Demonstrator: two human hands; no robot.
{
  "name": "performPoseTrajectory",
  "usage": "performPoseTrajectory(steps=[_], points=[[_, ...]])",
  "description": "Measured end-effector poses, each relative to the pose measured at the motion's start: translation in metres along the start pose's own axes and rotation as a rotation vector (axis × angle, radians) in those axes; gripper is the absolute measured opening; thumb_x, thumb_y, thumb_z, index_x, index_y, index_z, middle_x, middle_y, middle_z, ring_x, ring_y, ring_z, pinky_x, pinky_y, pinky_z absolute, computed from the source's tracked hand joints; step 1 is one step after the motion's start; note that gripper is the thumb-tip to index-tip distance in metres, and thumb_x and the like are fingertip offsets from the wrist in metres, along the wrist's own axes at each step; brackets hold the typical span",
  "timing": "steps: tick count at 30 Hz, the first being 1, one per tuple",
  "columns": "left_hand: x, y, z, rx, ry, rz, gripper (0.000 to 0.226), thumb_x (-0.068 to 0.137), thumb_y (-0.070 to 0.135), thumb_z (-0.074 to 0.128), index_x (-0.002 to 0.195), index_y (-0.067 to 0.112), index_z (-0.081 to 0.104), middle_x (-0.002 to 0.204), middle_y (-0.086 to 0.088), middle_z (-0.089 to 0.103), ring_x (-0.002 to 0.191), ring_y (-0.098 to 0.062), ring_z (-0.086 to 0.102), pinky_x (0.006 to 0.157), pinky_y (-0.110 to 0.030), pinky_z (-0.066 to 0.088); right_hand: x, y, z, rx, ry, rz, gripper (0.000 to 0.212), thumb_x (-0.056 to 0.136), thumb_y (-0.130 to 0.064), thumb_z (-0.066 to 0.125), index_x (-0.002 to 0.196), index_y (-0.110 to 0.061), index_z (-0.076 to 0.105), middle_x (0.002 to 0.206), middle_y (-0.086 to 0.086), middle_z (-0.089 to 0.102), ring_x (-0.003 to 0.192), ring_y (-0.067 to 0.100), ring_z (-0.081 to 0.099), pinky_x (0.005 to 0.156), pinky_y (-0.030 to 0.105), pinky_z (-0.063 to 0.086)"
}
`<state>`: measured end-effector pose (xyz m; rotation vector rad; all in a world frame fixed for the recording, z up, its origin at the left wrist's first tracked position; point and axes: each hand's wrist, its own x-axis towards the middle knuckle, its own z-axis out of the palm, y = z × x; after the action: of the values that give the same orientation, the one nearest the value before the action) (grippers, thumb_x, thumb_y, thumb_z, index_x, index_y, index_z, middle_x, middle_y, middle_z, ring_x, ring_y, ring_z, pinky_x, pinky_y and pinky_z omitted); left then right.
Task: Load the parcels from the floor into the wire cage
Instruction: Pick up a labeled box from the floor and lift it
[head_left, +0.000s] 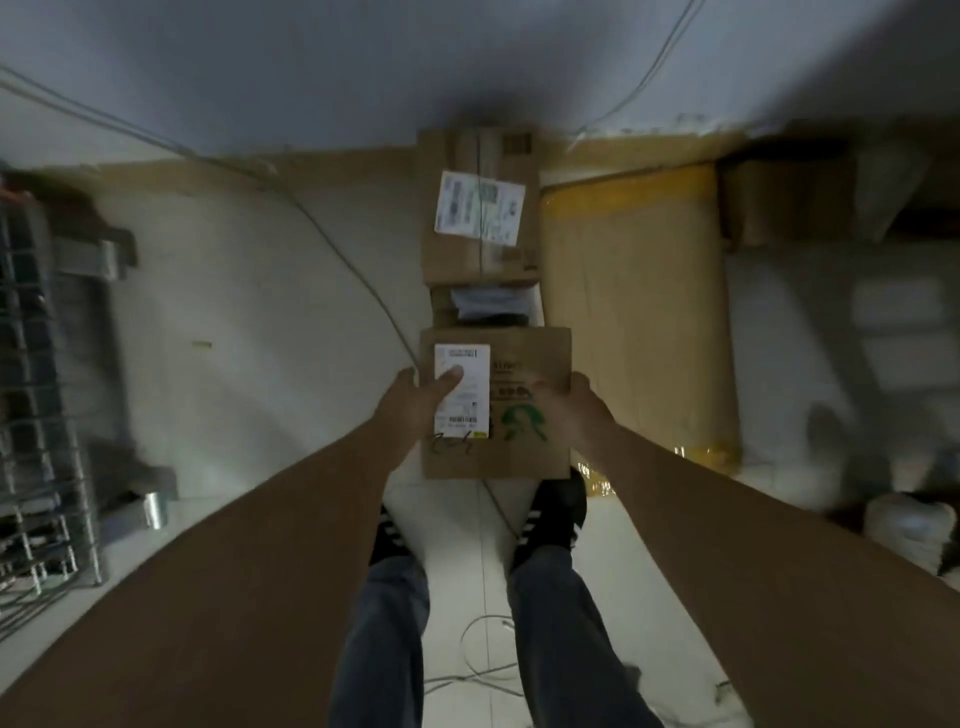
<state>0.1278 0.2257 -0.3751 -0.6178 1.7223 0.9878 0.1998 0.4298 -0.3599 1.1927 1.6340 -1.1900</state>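
A brown cardboard parcel (514, 384) sits at the centre of the frame, held between both hands just above the toes of two black shoes (553, 512). Its upturned face looks nearly square, so no long axis can be called. The printing and the green recycling mark read upright towards the viewer, and the face lies flat to the camera with its edges square to the frame. A white shipping label (467, 364) sits on the left half, long side running top to bottom, with black marker scrawl just below it.

The left hand (410, 410) grips the left edge. Its thumb is laid across the label, and its fingers are wrapped under and out of sight. The right hand (579, 410) clasps the right edge the same way, thumb on top.

Above the parcel in the frame, a second carton (480, 260) with a pale label stands on the floor (249, 312). A large yellow-taped bundle (639, 322) lies to its right. The wire cage (36, 395) stands at the left edge – well apart from the parcel.
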Motion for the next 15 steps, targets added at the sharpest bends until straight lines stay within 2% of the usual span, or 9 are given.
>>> performPoseTrajectory(steps=[2,4,6,8,10,12,15], points=[[0.015,-0.017,0.006,-0.113,-0.041,0.017,0.068,0.087,0.047,0.076,0.14,0.011,0.056,0.132,-0.011,0.068,0.104,-0.02,0.073,0.071,-0.023,0.06,0.013,0.016,0.008,0.086,0.012,-0.007,0.074,0.092,-0.056,0.065,0.151,-0.024,0.034,0.132,-0.002,0.059,0.101,0.016,0.059,0.069,0.024,0.047],[0.025,-0.027,0.011,-0.186,-0.012,0.023,0.055,0.086,0.036,0.081,0.131,0.013,0.057,0.121,-0.008,0.072,0.098,-0.021,0.075,0.073,-0.035,0.064,0.026,0.029,0.013,0.153,0.021,-0.014,0.074,0.085,-0.055,0.073,0.146,-0.03,0.04,0.128,-0.004,0.063,0.103,0.017,0.063,0.081,0.032,0.054],[0.034,-0.033,0.013,-0.237,-0.003,0.024,0.065,0.079,0.035,0.088,0.131,0.013,0.055,0.119,-0.009,0.073,0.096,-0.024,0.076,0.076,-0.044,0.064,0.036,0.034,0.014,0.179,0.019,-0.019,0.075,0.083,-0.05,0.079,0.145,-0.032,0.042,0.127,-0.004,0.065,0.103,0.018,0.065,0.086,0.036,0.056],[0.043,-0.037,0.014,-0.255,-0.013,0.023,0.08,0.069,0.039,0.092,0.135,0.014,0.054,0.12,-0.009,0.074,0.095,-0.025,0.077,0.077,-0.05,0.064,0.044,0.036,0.016,0.183,0.024,-0.016,0.073,0.085,-0.041,0.079,0.146,-0.03,0.041,0.125,-0.006,0.064,0.101,0.015,0.063,0.071,0.025,0.051],[0.053,-0.045,0.014,-0.259,-0.002,0.034,0.082,0.068,0.036,0.093,0.137,0.017,0.052,0.118,-0.007,0.075,0.095,-0.024,0.077,0.079,-0.053,0.063,0.049,0.038,0.018,0.185,0.042,-0.021,0.071,0.088,-0.038,0.078,0.148,-0.03,0.04,0.127,-0.007,0.062,0.101,0.014,0.059,0.064,0.021,0.043],[0.054,-0.048,0.015,-0.275,0.014,0.054,0.081,0.071,0.032,0.093,0.139,0.019,0.049,0.118,-0.005,0.075,0.095,-0.025,0.077,0.08,-0.053,0.063,0.051,0.04,0.021,0.183,0.063,-0.043,0.072,0.088,-0.039,0.077,0.149,-0.031,0.039,0.127,-0.006,0.061,0.104,0.015,0.058,0.071,0.025,0.045],[0.051,-0.054,0.011,-0.269,0.023,0.057,0.099,0.054,0.046,0.095,0.139,0.021,0.051,0.118,-0.005,0.074,0.095,-0.026,0.077,0.08,-0.053,0.063,0.042,0.044,0.024,0.218,0.061,-0.027,0.071,0.088,-0.038,0.077,0.149,-0.033,0.04,0.13,-0.003,0.064,0.11,0.019,0.063,0.093,0.039,0.053]])
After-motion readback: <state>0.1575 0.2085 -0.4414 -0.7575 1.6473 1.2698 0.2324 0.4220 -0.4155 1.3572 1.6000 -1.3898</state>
